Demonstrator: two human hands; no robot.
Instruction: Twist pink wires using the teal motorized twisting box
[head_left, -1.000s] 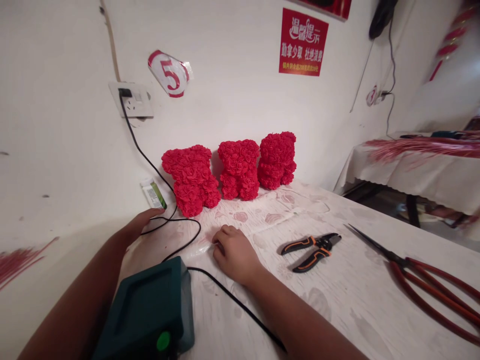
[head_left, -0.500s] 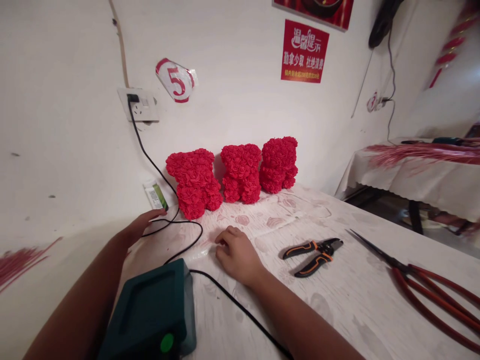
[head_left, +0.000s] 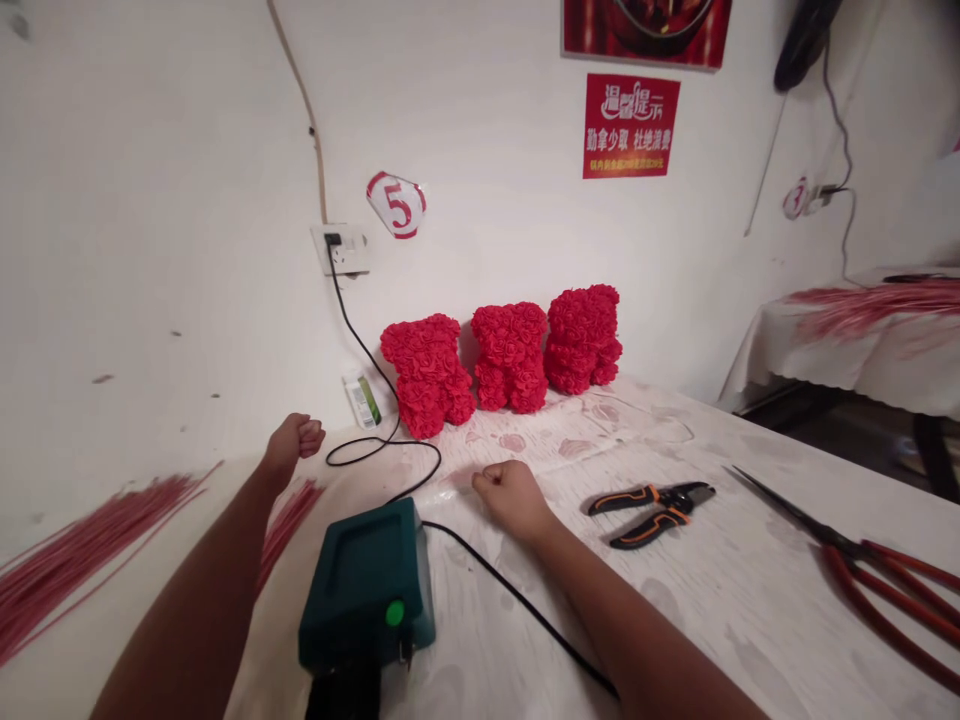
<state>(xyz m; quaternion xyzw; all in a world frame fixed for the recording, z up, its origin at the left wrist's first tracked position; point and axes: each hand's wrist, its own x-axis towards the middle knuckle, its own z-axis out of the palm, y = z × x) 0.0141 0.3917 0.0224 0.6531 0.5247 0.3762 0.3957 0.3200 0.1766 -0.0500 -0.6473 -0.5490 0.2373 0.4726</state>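
Note:
My left hand (head_left: 295, 440) is closed in a fist left of the looped black cable (head_left: 352, 452), with nothing showing in it. My right hand (head_left: 514, 497) rests on the patterned tablecloth (head_left: 551, 447), also balled into a fist, and nothing sticks out of it. Between my forearms sits a dark teal box (head_left: 367, 570) with a green button on its front. Behind my hands stand three red rose-covered bears, the left (head_left: 427, 378), the middle (head_left: 510, 357) and the right (head_left: 584, 338). Black-and-orange pruning shears (head_left: 654, 512) lie open right of my right hand.
Long red-handled scissors (head_left: 847, 560) lie at the right edge. A white-and-green packet (head_left: 362, 402) leans by the wall socket's cable. Thin red sticks (head_left: 97, 550) lie at the left. Another covered table (head_left: 847, 350) stands at the far right.
The view has shifted, so things appear farther right. My left hand has drawn back from beside the packet and cable and curled into a fist. My right hand's fingers have closed more tightly.

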